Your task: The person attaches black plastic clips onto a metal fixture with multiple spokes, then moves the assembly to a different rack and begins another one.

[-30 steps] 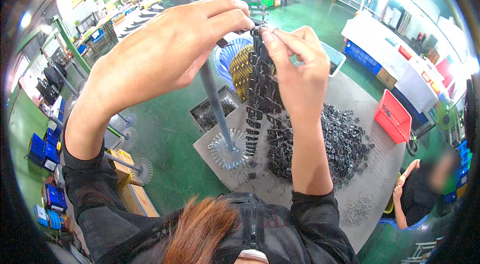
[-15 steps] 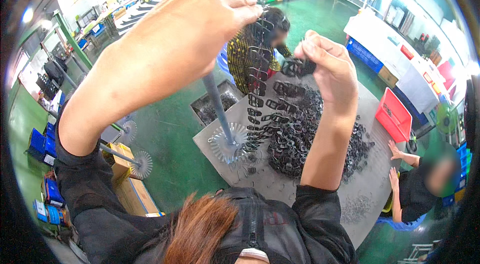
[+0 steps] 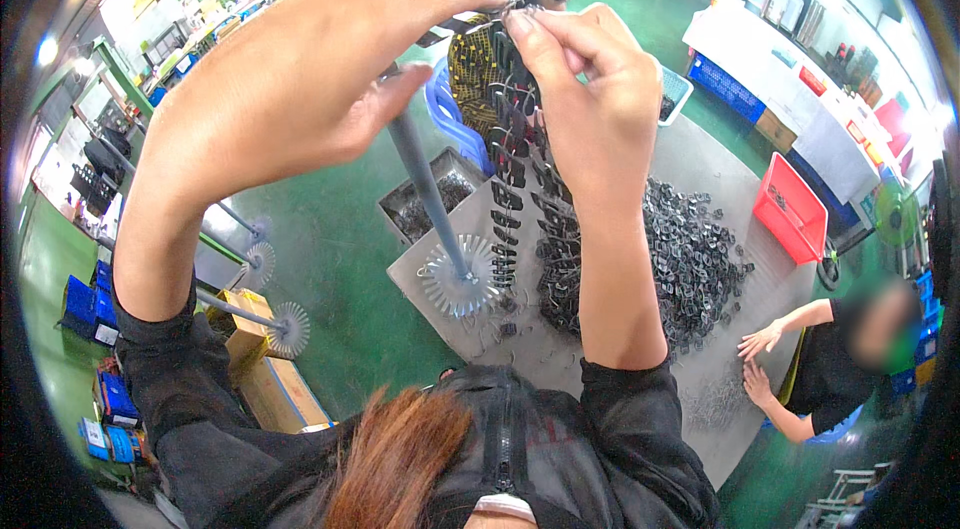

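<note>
My left hand (image 3: 300, 79) is raised at the upper left, its fingers stretched forward and the thumb apart. Its fingertips touch or nearly touch dark pieces at the top of a grey pole (image 3: 425, 184); the exact contact is too small to tell. Close beside those fingertips, my right hand (image 3: 600, 94) pinches the upper end of a string of black buckles (image 3: 548, 184). That string hangs down behind my right wrist, partly hidden. Another hanging string of black buckles (image 3: 506, 199) runs down next to the pole. Below lies a heap of loose black buckles (image 3: 690, 269).
The heap lies on a grey table (image 3: 700, 154), where the pole's slotted round base (image 3: 455, 274) also stands. A red bin (image 3: 790, 214) is at the right edge. A co-worker (image 3: 840, 359) sits at the right with both hands over the table; another person (image 3: 470, 79) is beyond my hands.
My right hand has moved left and up to my left fingertips, bringing the buckle string with it. My left hand has shifted slightly left, its thumb now showing apart. The co-worker's hands have moved further over the table.
</note>
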